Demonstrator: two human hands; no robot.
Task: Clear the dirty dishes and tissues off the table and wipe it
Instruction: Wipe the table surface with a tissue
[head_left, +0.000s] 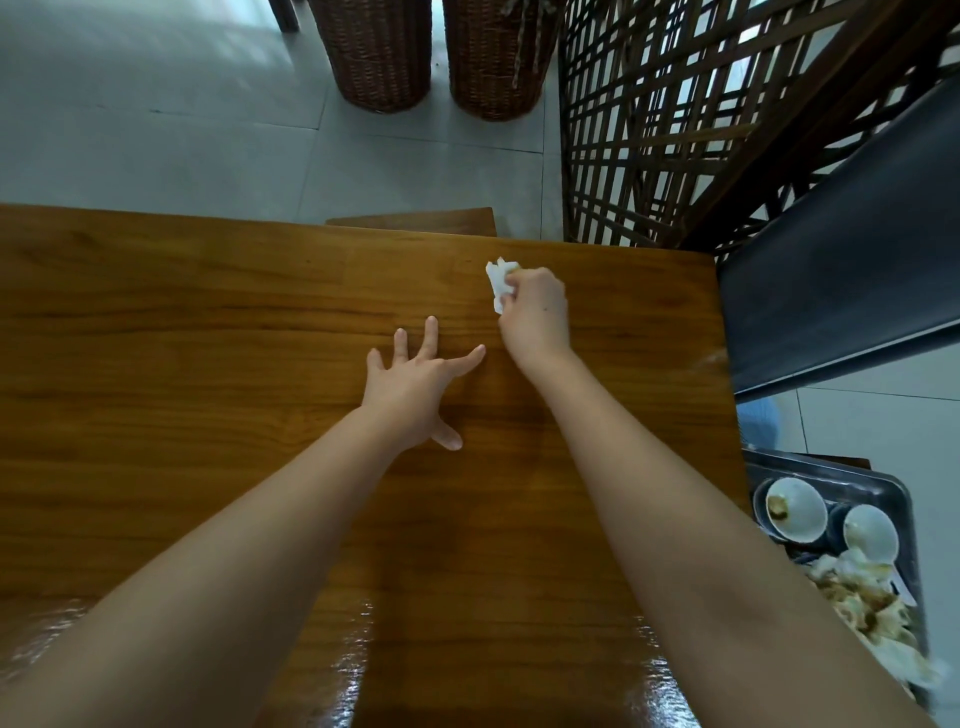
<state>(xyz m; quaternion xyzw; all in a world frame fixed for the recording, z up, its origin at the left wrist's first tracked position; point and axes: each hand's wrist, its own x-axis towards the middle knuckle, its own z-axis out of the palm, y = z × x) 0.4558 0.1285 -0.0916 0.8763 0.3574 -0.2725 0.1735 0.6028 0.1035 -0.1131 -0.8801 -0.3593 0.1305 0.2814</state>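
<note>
The left hand (415, 387) lies flat near the middle of the wooden surface (182, 322), its fingers (430, 332) spread wide and holding nothing. Toward the surface's far right corner, the right hand (535, 312) has its fingers curled round a crumpled white tissue (500, 283), which touches the wood. Off the surface's right edge, a metal tray (893, 486) carries two soiled white bowls (797, 506) and a heap of used tissues (862, 608).

Bright daylight, tabletop (208, 322) glare, wide-angle bowing.
</note>
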